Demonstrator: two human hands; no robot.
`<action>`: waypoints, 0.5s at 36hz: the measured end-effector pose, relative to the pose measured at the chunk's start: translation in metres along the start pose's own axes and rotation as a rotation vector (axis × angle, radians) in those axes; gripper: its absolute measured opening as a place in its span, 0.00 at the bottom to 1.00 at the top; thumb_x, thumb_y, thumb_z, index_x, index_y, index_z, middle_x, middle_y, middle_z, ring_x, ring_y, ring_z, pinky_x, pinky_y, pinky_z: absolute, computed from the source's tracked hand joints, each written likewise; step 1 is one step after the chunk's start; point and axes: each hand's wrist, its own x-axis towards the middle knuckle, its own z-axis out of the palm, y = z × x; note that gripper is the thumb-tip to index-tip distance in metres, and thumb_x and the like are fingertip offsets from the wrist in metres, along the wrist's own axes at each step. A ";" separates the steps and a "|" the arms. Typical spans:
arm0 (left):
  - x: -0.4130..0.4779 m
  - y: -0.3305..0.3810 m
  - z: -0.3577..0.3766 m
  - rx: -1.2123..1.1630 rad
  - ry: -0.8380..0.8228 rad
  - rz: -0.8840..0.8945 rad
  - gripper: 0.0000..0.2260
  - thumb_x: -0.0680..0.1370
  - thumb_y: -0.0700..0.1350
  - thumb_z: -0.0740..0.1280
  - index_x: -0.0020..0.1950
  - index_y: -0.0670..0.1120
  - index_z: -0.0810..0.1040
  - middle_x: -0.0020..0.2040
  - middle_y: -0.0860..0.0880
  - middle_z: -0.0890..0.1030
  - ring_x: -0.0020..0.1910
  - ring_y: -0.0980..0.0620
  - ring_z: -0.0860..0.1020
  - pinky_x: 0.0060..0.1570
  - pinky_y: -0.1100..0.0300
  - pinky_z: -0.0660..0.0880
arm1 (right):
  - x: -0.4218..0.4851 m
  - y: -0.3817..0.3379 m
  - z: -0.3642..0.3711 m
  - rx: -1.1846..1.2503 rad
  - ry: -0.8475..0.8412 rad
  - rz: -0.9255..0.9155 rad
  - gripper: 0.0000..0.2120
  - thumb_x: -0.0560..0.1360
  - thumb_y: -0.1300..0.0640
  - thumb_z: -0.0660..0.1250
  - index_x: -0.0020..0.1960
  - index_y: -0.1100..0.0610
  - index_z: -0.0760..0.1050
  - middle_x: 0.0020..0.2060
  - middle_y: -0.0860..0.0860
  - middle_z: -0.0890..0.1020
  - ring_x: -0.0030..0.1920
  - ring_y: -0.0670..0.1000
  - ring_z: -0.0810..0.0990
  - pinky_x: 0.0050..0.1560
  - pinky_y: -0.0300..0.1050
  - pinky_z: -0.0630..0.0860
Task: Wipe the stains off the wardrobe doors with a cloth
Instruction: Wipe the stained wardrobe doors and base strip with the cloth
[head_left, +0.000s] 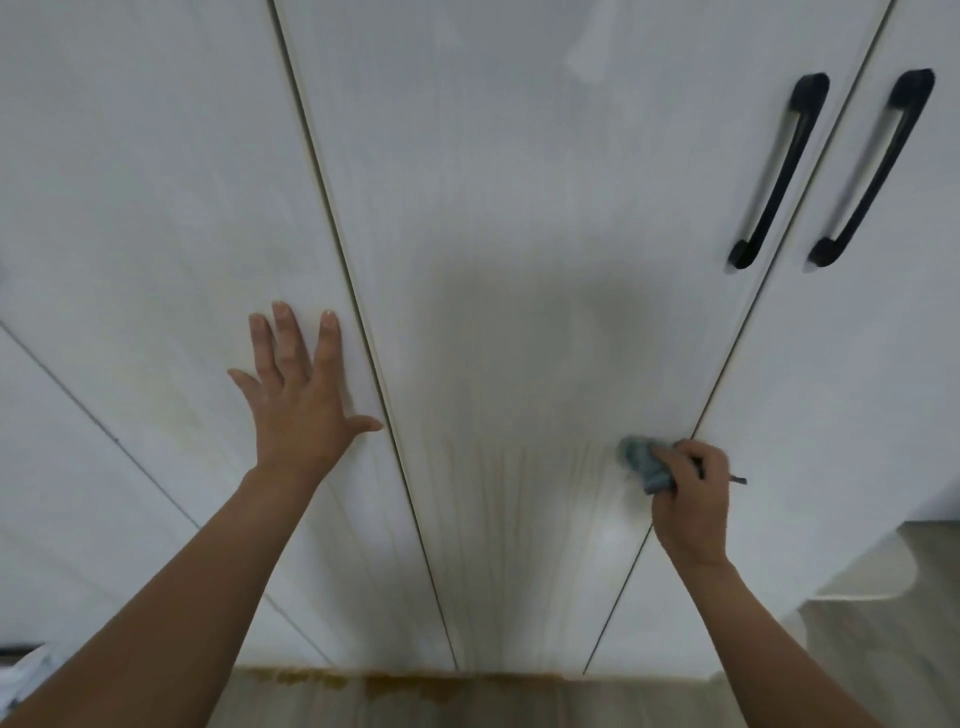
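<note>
Brown liquid (395, 683) lies pooled on the pale wood-grain floor (519, 709) at the wardrobe's foot. Thin brown drip streaks (519, 499) run down the white middle wardrobe door (493, 208) above it. Near their upper right end, the right hand (693, 499) has its fingers clenched round a small bunched blue-grey cloth (641, 460), held against that door beside its right edge. Soft and light, the cloth is best kept wadded in the fist for firm pressure. The left hand (301, 410) lies flat, fingers spread and released, on the white left door (156, 208). Farther up, two black bar handles (779, 171) flank a seam.
</note>
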 end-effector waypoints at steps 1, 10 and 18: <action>0.000 0.000 0.000 0.003 0.000 0.004 0.73 0.54 0.65 0.83 0.84 0.53 0.37 0.82 0.37 0.40 0.81 0.30 0.41 0.61 0.14 0.57 | 0.006 -0.006 -0.004 0.035 0.098 0.075 0.19 0.70 0.79 0.68 0.57 0.65 0.80 0.51 0.64 0.76 0.51 0.63 0.76 0.55 0.51 0.75; -0.001 -0.002 0.000 0.029 0.020 0.005 0.72 0.55 0.66 0.83 0.85 0.52 0.39 0.83 0.38 0.40 0.82 0.33 0.41 0.62 0.16 0.58 | 0.004 -0.062 0.034 0.033 0.196 0.504 0.19 0.70 0.77 0.62 0.57 0.65 0.75 0.56 0.59 0.70 0.54 0.59 0.70 0.53 0.39 0.66; -0.002 -0.010 0.006 0.056 0.075 0.063 0.70 0.56 0.71 0.79 0.85 0.54 0.39 0.83 0.44 0.32 0.82 0.40 0.34 0.63 0.15 0.52 | -0.013 -0.077 0.044 0.048 0.145 0.379 0.21 0.67 0.81 0.63 0.55 0.65 0.78 0.54 0.56 0.71 0.53 0.60 0.74 0.52 0.48 0.73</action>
